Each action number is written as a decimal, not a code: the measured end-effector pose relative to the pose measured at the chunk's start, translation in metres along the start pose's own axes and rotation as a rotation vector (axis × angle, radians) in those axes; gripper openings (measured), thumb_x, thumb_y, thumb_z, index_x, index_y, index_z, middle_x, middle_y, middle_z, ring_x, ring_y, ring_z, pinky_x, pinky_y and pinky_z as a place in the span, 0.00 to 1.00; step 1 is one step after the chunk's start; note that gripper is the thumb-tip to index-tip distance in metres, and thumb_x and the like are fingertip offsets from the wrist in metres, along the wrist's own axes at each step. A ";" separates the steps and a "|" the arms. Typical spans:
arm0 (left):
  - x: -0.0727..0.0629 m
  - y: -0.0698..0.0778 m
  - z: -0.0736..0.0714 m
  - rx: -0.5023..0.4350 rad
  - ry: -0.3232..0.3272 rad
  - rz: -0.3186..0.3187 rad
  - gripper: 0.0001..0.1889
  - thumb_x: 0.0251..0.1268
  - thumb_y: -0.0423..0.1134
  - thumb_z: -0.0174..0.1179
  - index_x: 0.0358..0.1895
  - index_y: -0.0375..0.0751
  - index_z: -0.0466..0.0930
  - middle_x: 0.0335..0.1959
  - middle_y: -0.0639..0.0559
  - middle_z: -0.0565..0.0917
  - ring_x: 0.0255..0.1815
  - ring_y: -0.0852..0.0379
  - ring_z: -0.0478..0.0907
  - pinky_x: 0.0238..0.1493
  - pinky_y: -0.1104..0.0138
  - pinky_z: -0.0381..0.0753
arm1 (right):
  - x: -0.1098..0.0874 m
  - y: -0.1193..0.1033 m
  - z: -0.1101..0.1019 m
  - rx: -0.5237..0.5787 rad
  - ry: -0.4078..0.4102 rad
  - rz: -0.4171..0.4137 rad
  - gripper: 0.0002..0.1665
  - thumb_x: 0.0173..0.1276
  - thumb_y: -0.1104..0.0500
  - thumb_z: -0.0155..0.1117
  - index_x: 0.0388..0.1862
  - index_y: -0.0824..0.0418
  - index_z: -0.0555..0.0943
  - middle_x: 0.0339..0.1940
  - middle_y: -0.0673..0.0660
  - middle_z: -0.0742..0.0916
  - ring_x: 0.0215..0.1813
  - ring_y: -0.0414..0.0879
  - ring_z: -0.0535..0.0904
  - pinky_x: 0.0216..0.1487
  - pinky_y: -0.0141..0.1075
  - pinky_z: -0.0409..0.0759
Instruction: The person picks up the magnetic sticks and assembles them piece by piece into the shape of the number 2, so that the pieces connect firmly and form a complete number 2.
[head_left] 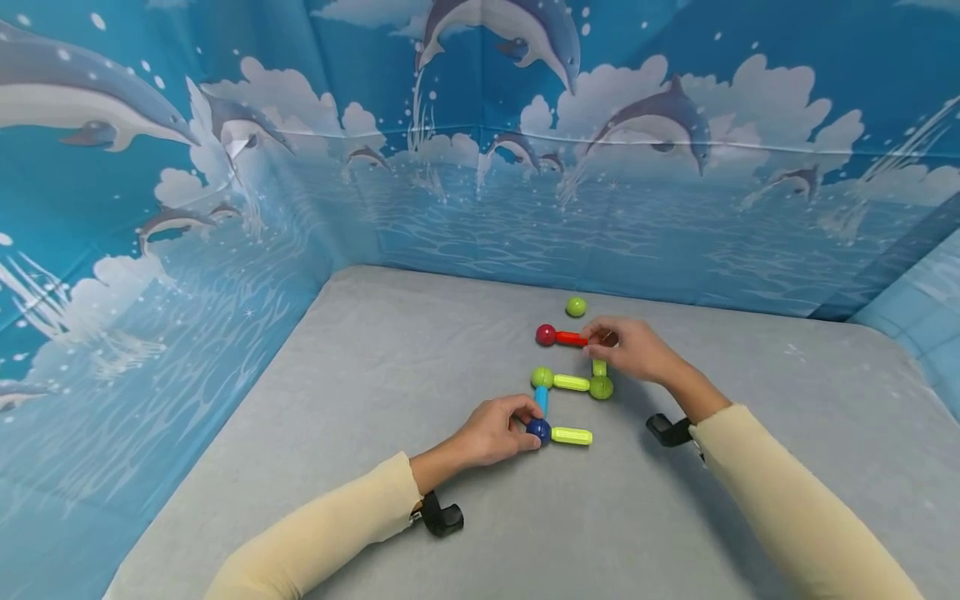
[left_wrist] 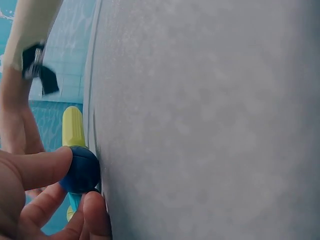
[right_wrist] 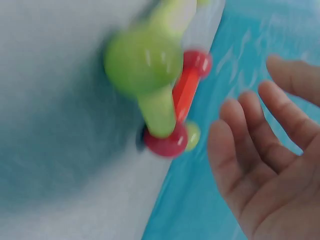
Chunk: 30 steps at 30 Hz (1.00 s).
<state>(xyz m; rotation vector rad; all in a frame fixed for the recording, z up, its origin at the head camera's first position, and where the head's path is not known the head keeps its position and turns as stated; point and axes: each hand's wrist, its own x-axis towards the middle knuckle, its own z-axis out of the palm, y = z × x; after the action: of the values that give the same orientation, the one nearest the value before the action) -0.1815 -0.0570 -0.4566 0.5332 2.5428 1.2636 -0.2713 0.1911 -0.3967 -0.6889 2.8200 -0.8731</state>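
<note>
My left hand [head_left: 491, 429] pinches a dark blue ball [head_left: 538, 430] between thumb and fingers, low on the grey surface. From this ball a yellow rod [head_left: 572, 436] points right, and a light blue rod [head_left: 542, 402] leads back to a green ball [head_left: 542, 378]. Another yellow rod [head_left: 572, 382] joins that to a second green ball [head_left: 601, 387]. A short yellow-green rod [right_wrist: 159, 112] links it to a red ball [right_wrist: 167, 142], and a red rod [head_left: 572, 338] runs on to another red ball [head_left: 546, 335]. Beside this corner hovers my right hand [head_left: 637, 350], fingers loosely bent around nothing.
A loose green ball [head_left: 576, 307] lies behind the red rod. The grey padded surface [head_left: 420, 333] ends at a blue dolphin-print curtain [head_left: 480, 208] at the back and sides. A black strap device [head_left: 442, 517] sits on each wrist.
</note>
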 end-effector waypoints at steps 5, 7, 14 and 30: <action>0.000 0.000 0.000 0.002 -0.001 0.001 0.13 0.59 0.35 0.70 0.47 0.47 0.82 0.43 0.50 0.83 0.29 0.64 0.73 0.32 0.73 0.73 | 0.036 0.017 -0.011 -0.016 0.030 0.144 0.22 0.74 0.60 0.54 0.63 0.67 0.74 0.58 0.69 0.80 0.58 0.63 0.78 0.53 0.52 0.81; 0.000 0.001 0.000 0.000 -0.005 0.007 0.13 0.59 0.35 0.70 0.48 0.47 0.82 0.43 0.50 0.83 0.29 0.64 0.73 0.32 0.74 0.73 | 0.045 0.023 -0.013 -0.036 0.021 0.179 0.24 0.75 0.60 0.53 0.67 0.66 0.71 0.63 0.71 0.76 0.61 0.65 0.76 0.57 0.56 0.78; 0.000 0.000 -0.001 -0.010 -0.002 0.005 0.13 0.60 0.35 0.69 0.47 0.47 0.82 0.43 0.50 0.82 0.30 0.63 0.73 0.33 0.73 0.73 | 0.063 0.032 -0.009 -0.114 -0.016 0.187 0.26 0.76 0.60 0.50 0.71 0.63 0.69 0.75 0.72 0.63 0.73 0.69 0.62 0.70 0.65 0.64; -0.002 -0.001 0.000 -0.032 -0.003 0.001 0.12 0.59 0.35 0.69 0.46 0.46 0.82 0.42 0.50 0.82 0.30 0.62 0.72 0.31 0.73 0.71 | 0.079 0.032 -0.005 -0.111 -0.085 0.223 0.26 0.73 0.64 0.51 0.70 0.61 0.71 0.73 0.69 0.70 0.74 0.66 0.62 0.71 0.61 0.66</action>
<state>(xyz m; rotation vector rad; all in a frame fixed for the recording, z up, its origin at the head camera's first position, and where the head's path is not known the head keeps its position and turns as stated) -0.1800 -0.0583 -0.4575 0.5300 2.5159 1.3002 -0.3549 0.1814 -0.4087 -0.4020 2.8148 -0.6389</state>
